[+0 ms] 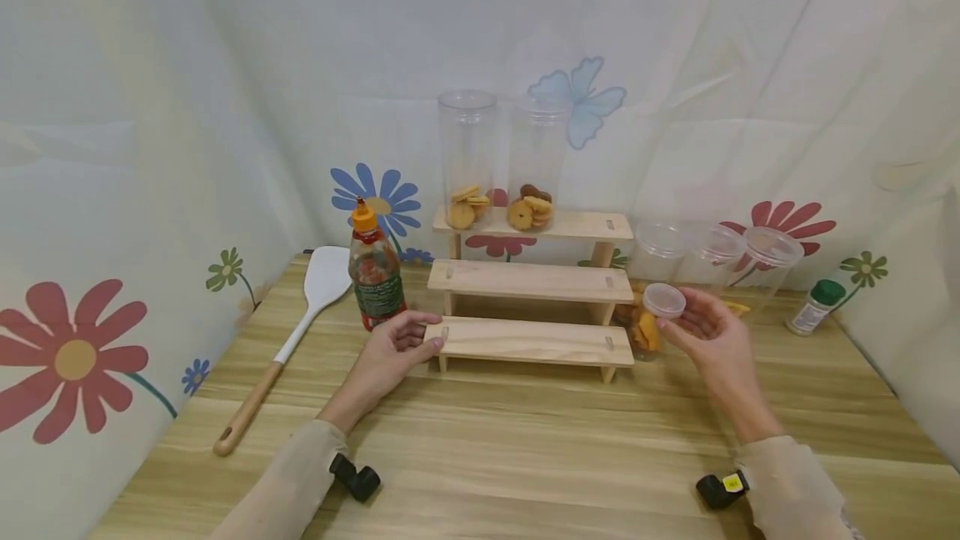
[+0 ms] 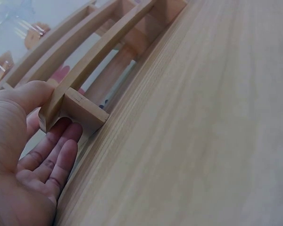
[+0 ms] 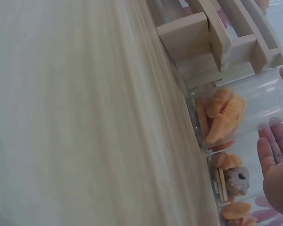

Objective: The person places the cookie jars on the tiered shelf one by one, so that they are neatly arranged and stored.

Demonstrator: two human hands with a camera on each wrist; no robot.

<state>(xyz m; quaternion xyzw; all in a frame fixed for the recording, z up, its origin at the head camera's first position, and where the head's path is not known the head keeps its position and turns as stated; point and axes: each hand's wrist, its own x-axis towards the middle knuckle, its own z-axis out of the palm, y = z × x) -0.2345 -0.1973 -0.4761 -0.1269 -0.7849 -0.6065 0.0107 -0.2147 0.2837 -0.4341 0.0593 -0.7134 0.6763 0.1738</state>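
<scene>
A three-step wooden rack (image 1: 530, 277) stands on the table. My left hand (image 1: 393, 346) grips the left end of its lowest step; in the left wrist view the thumb lies over the board (image 2: 92, 66) and the fingers curl below. Right of the rack, my right hand (image 1: 708, 336) holds a clear jar (image 3: 262, 96) near its top (image 1: 664, 298), thumb on one side and fingers on the other. Orange twisted snacks (image 3: 225, 115) lie in its bottom, and the jar stands upright on the table beside the rack.
Two tall jars (image 1: 468, 144) of cookies stand on the top step. Several clear jars (image 1: 772, 252) stand behind my right hand, with a green-capped bottle (image 1: 812, 311) farther right. On the left are a sauce bottle (image 1: 377, 273) and a white spatula (image 1: 300, 327) with a wooden handle.
</scene>
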